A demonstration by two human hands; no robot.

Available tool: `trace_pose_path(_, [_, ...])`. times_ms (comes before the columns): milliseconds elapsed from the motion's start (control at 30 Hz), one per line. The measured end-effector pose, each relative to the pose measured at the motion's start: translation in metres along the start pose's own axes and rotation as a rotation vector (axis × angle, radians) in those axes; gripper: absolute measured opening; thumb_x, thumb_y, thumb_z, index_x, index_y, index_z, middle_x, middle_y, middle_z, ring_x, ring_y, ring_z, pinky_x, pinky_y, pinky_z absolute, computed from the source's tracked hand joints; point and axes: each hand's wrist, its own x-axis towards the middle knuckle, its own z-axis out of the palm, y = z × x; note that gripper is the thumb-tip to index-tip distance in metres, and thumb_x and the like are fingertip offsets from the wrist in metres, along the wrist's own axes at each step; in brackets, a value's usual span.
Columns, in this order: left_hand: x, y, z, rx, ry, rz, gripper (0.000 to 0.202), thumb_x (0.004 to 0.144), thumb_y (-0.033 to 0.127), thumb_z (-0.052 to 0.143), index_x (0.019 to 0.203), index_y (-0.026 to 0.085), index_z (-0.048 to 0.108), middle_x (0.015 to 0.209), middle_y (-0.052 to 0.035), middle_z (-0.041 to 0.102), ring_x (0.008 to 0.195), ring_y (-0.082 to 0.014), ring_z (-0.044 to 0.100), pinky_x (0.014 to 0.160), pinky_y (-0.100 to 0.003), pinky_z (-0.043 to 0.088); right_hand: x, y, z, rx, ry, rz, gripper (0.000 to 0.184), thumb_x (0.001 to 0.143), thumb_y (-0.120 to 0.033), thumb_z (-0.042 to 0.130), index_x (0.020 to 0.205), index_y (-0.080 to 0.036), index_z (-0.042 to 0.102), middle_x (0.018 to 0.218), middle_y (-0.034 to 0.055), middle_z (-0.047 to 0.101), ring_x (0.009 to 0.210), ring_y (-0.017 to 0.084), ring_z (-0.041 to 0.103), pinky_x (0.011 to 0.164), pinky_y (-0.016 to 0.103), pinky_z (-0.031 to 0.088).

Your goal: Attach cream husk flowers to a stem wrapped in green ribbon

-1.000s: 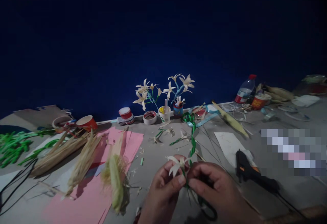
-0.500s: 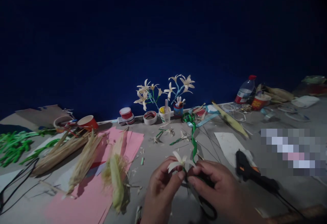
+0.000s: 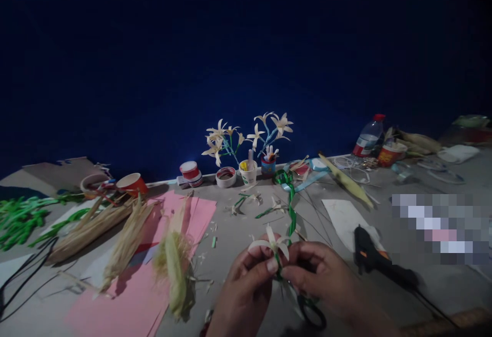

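far left, it's a heap of fuzzy green stems, then a long dried husk stretched out in front of an orange-red cup, and here's a second, paler husk lying across the pink paper. a slim yellow-green husk piece sits on the paper's right side, stringy silk around it. further back, a red-and-white jar, and two clusters of pale flowers rising by the white cup. now front and centre: the left hand has thumb and fingers pinched on the white flower, just below its petals, and that flower is up between the two hands, above the grey table. a twisted green ribbon runs down to the right hand, fingertips closed on it beside the flower's stem. under that hand, a dark loop. rightward, a black glue gun overlaps a white sheet, and well behind stands a red-capped bottle.
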Motion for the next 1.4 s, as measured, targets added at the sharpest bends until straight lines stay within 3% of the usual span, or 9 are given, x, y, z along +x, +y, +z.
trace_pose_path(167, [-0.001, 0.000, -0.001, 0.009, -0.047, -0.009, 0.008, 0.067, 0.018, 0.082, 0.073, 0.019, 0.077, 0.088, -0.0035, 0.073, 0.097, -0.0215, 0.064, 0.088, -0.027, 0.045, -0.001, -0.001, 0.001, 0.030, 0.000, -0.017, 0.022, 0.069, -0.038, 0.082, 0.068, -0.020, 0.069, 0.057, -0.0079, 0.050, 0.051, 0.008, 0.039, 0.048, 0.019, 0.034])
trace_pose_path(433, [-0.001, 0.001, -0.001, 0.002, -0.069, -0.051, 0.013, 0.066, 0.018, 0.082, 0.077, 0.018, 0.077, 0.089, -0.0048, 0.072, 0.095, -0.0226, 0.064, 0.085, -0.029, 0.048, 0.003, 0.003, 0.006, 0.090, -0.002, -0.022, 0.036, 0.060, -0.049, 0.085, 0.062, -0.018, 0.067, 0.058, -0.0037, 0.058, 0.047, 0.008, 0.048, 0.045, 0.021, 0.040])
trace_pose_path(633, [0.002, 0.001, -0.004, -0.017, -0.100, -0.063, 0.020, 0.067, 0.018, 0.081, 0.087, 0.018, 0.077, 0.089, -0.0052, 0.072, 0.092, -0.0223, 0.065, 0.080, -0.029, 0.049, -0.002, -0.005, 0.005, 0.029, 0.016, -0.021, 0.019, 0.067, -0.033, 0.082, 0.065, -0.018, 0.069, 0.056, -0.0048, 0.063, 0.051, 0.010, 0.054, 0.054, 0.021, 0.044])
trace_pose_path(733, [0.002, 0.001, -0.006, 0.022, -0.101, -0.047, 0.023, 0.068, 0.020, 0.081, 0.091, 0.019, 0.077, 0.086, -0.0044, 0.072, 0.089, -0.0215, 0.065, 0.079, -0.028, 0.048, -0.004, -0.006, 0.003, -0.086, 0.032, -0.107, 0.010, 0.070, -0.024, 0.076, 0.067, -0.019, 0.068, 0.061, -0.0046, 0.064, 0.060, 0.012, 0.057, 0.059, 0.021, 0.046])
trace_pose_path(833, [0.001, -0.004, -0.009, 0.136, -0.029, 0.050, 0.019, 0.070, 0.022, 0.081, 0.088, 0.019, 0.077, 0.084, -0.0033, 0.070, 0.086, -0.0186, 0.063, 0.080, -0.025, 0.046, -0.004, -0.004, 0.003, -0.311, 0.114, -0.254, 0.003, 0.074, -0.021, 0.068, 0.071, -0.020, 0.067, 0.068, -0.0021, 0.066, 0.067, 0.015, 0.061, 0.062, 0.021, 0.048])
trace_pose_path(967, [-0.003, -0.010, -0.009, 0.230, 0.089, 0.151, 0.020, 0.066, 0.026, 0.084, 0.084, 0.021, 0.075, 0.081, -0.0005, 0.067, 0.080, -0.0149, 0.058, 0.077, -0.021, 0.044, -0.005, -0.006, 0.008, -0.603, 0.205, -0.427, 0.008, 0.075, -0.019, 0.062, 0.067, -0.021, 0.063, 0.061, -0.0033, 0.062, 0.058, 0.014, 0.059, 0.055, 0.020, 0.046])
trace_pose_path(1067, [-0.004, -0.008, -0.006, 0.284, 0.106, 0.171, 0.017, 0.067, 0.027, 0.084, 0.078, 0.020, 0.073, 0.074, 0.0014, 0.060, 0.073, -0.0125, 0.053, 0.071, -0.019, 0.043, -0.008, -0.011, 0.009, -0.715, 0.219, -0.514, 0.010, 0.076, -0.017, 0.058, 0.067, -0.021, 0.062, 0.059, -0.0032, 0.064, 0.055, 0.013, 0.060, 0.053, 0.018, 0.046])
trace_pose_path(1267, [-0.004, 0.012, -0.012, 0.471, 0.013, 0.092, 0.019, 0.069, 0.034, 0.082, 0.077, 0.020, 0.074, 0.072, 0.0010, 0.061, 0.072, -0.0132, 0.053, 0.067, -0.019, 0.043, -0.010, -0.013, 0.007, -0.781, 0.165, -0.507, 0.009, 0.078, -0.016, 0.060, 0.072, -0.021, 0.063, 0.064, -0.0034, 0.067, 0.059, 0.012, 0.062, 0.057, 0.017, 0.047])
trace_pose_path(1400, [-0.005, 0.021, -0.014, 0.609, -0.004, 0.126, 0.018, 0.069, 0.036, 0.081, 0.077, 0.020, 0.074, 0.074, 0.0004, 0.062, 0.076, -0.0163, 0.055, 0.072, -0.022, 0.045, -0.010, -0.009, 0.007, -0.753, 0.140, -0.496, 0.008, 0.079, -0.016, 0.060, 0.076, -0.022, 0.065, 0.067, -0.0028, 0.068, 0.062, 0.013, 0.063, 0.058, 0.018, 0.047])
